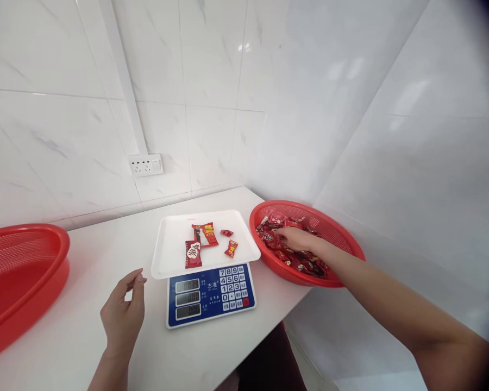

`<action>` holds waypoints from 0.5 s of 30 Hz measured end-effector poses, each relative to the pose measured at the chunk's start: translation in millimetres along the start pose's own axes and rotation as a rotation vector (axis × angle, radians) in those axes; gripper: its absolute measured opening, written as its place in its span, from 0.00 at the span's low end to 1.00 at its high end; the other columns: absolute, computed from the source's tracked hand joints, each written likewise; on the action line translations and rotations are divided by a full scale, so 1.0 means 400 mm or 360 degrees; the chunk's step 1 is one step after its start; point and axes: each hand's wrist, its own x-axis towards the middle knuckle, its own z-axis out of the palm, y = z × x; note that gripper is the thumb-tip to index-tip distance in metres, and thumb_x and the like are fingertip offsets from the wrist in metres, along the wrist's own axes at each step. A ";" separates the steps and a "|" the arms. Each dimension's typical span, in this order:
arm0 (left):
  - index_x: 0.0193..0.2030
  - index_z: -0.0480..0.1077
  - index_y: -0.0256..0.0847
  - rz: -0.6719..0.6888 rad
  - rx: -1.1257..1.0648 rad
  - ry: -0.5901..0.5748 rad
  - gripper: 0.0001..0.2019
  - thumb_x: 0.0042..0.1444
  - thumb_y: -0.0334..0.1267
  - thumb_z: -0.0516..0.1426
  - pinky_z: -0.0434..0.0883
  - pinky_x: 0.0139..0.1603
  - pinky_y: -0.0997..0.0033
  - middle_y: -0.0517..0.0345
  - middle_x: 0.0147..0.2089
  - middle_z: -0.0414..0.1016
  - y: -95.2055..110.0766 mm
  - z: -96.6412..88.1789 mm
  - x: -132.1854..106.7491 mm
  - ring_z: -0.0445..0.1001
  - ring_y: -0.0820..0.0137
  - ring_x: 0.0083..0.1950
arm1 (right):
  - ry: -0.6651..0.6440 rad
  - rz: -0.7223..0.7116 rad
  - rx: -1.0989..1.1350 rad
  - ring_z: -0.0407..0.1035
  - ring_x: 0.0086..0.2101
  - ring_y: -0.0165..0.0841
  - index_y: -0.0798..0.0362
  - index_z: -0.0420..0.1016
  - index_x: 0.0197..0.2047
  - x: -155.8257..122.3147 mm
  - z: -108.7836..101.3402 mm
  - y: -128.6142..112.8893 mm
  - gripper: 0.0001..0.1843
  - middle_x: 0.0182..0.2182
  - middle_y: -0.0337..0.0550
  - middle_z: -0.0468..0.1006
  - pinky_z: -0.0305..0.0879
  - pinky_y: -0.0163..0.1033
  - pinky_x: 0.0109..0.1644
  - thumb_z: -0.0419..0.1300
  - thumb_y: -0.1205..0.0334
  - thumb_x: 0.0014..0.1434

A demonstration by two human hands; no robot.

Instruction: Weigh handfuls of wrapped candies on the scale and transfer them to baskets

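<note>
My left hand [124, 309] hovers over the table left of the scale, thumb and finger pinched together, with nothing visible between them. To the right, my right hand [295, 239] reaches into a red basket [350, 247], its fingers closed at a red wrapped candy [268, 237] among many others. The fingertips are partly hidden. A digital scale [211, 296] with a blue panel stands between my hands. On its white pan [169, 233] lie a large red and yellow packet [206, 234], a dark red packet [193, 254] and two small candies [231, 248].
Another red basket [61, 244] stands on the left of the white table [101, 244], cut off by the view. Tiled walls [212, 146] meet in a corner behind the table. A wall socket [145, 165] sits above the table's back edge.
</note>
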 end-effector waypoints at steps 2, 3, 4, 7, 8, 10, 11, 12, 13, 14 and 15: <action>0.39 0.73 0.44 0.0014 -0.0010 0.0009 0.14 0.52 0.46 0.52 0.68 0.27 0.74 0.57 0.32 0.79 0.001 0.001 -0.001 0.76 0.67 0.36 | -0.0182 -0.0024 0.0007 0.70 0.48 0.46 0.53 0.65 0.60 0.000 0.002 -0.006 0.31 0.52 0.53 0.73 0.65 0.43 0.48 0.58 0.70 0.51; 0.39 0.73 0.44 0.0022 -0.0012 0.0011 0.14 0.52 0.46 0.52 0.68 0.27 0.74 0.56 0.32 0.78 0.001 0.001 -0.001 0.76 0.67 0.36 | -0.0239 -0.0033 0.0005 0.69 0.48 0.47 0.54 0.61 0.62 -0.001 0.005 -0.009 0.36 0.52 0.55 0.73 0.65 0.43 0.47 0.61 0.68 0.49; 0.40 0.73 0.44 0.0029 -0.0012 0.0013 0.14 0.52 0.46 0.52 0.68 0.27 0.74 0.56 0.32 0.78 0.001 0.001 -0.001 0.76 0.67 0.35 | -0.0259 -0.0026 0.0004 0.69 0.48 0.47 0.55 0.57 0.64 -0.002 0.011 -0.011 0.41 0.52 0.56 0.73 0.65 0.43 0.47 0.63 0.66 0.47; 0.40 0.73 0.44 0.0035 -0.0003 0.0001 0.14 0.52 0.46 0.52 0.69 0.29 0.73 0.56 0.32 0.78 -0.002 0.002 -0.001 0.76 0.68 0.36 | -0.0252 0.0028 -0.0048 0.71 0.46 0.47 0.57 0.45 0.68 -0.005 0.034 -0.013 0.49 0.50 0.60 0.73 0.65 0.42 0.44 0.64 0.63 0.46; 0.40 0.73 0.44 0.0035 0.0000 -0.0006 0.14 0.52 0.46 0.52 0.69 0.29 0.73 0.56 0.33 0.79 -0.002 0.002 -0.001 0.76 0.68 0.36 | -0.0227 0.0049 -0.0082 0.71 0.45 0.47 0.57 0.44 0.68 -0.005 0.043 -0.014 0.49 0.49 0.60 0.74 0.65 0.42 0.42 0.64 0.63 0.47; 0.40 0.73 0.43 0.0042 -0.0005 -0.0017 0.14 0.52 0.46 0.52 0.69 0.30 0.73 0.56 0.33 0.79 -0.002 0.002 -0.001 0.76 0.68 0.36 | -0.0164 0.0083 -0.0143 0.72 0.43 0.47 0.57 0.44 0.68 -0.005 0.057 -0.016 0.47 0.47 0.61 0.75 0.64 0.42 0.40 0.62 0.62 0.48; 0.40 0.73 0.43 0.0045 -0.0010 -0.0019 0.14 0.52 0.45 0.52 0.70 0.31 0.72 0.56 0.33 0.79 -0.001 0.003 -0.001 0.76 0.68 0.36 | -0.0145 0.0098 -0.0159 0.72 0.42 0.48 0.58 0.45 0.67 -0.004 0.062 -0.018 0.46 0.46 0.61 0.75 0.64 0.42 0.39 0.62 0.62 0.49; 0.39 0.73 0.43 0.0048 -0.0017 -0.0019 0.13 0.52 0.45 0.52 0.70 0.32 0.72 0.56 0.33 0.79 -0.001 0.003 -0.001 0.76 0.68 0.36 | -0.0135 0.0117 -0.0162 0.72 0.42 0.48 0.59 0.45 0.67 -0.003 0.066 -0.020 0.46 0.46 0.61 0.75 0.64 0.42 0.39 0.61 0.62 0.49; 0.39 0.73 0.43 0.0049 -0.0022 -0.0018 0.14 0.52 0.45 0.52 0.70 0.32 0.72 0.56 0.33 0.79 -0.001 0.003 0.000 0.76 0.68 0.36 | -0.0128 0.0134 -0.0157 0.72 0.42 0.47 0.59 0.45 0.67 -0.002 0.069 -0.022 0.45 0.45 0.61 0.75 0.63 0.41 0.38 0.60 0.62 0.49; 0.39 0.73 0.43 0.0048 -0.0022 -0.0021 0.14 0.52 0.45 0.52 0.70 0.32 0.72 0.56 0.33 0.79 -0.001 0.004 0.000 0.76 0.68 0.36 | -0.0115 0.0151 -0.0150 0.73 0.41 0.47 0.59 0.45 0.67 -0.001 0.071 -0.024 0.44 0.45 0.61 0.76 0.63 0.40 0.37 0.60 0.63 0.50; 0.39 0.73 0.43 0.0043 -0.0021 -0.0024 0.14 0.52 0.45 0.52 0.70 0.32 0.72 0.56 0.33 0.79 -0.002 0.004 0.001 0.76 0.68 0.36 | -0.0094 0.0171 -0.0142 0.73 0.40 0.45 0.59 0.47 0.66 0.000 0.072 -0.025 0.42 0.45 0.60 0.76 0.63 0.39 0.36 0.59 0.63 0.50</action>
